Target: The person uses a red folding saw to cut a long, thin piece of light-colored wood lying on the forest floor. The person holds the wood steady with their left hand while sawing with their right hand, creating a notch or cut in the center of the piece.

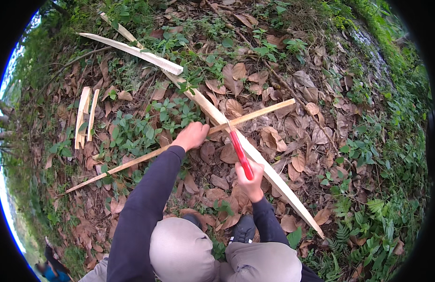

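Observation:
My left hand [193,135] is closed around a thin wooden stick [269,109], just left of where it crosses a thicker pale wooden pole [283,185]. The stick lies across the top of the pole, its long end reaching down to the lower left. In my right hand [251,182] is a saw with a curved red handle [239,152]. Its narrow blade shows almost edge-on and meets the stick at the crossing. How deep the blade sits in the wood is too small to tell.
Another pale split piece [133,50] rests across the pole's far end. Short wood pieces [84,115] lie on the left. Dry leaves [274,138] and low green plants cover the ground. My knees [180,244] and shoes are close below; part of another person [55,270] shows at lower left.

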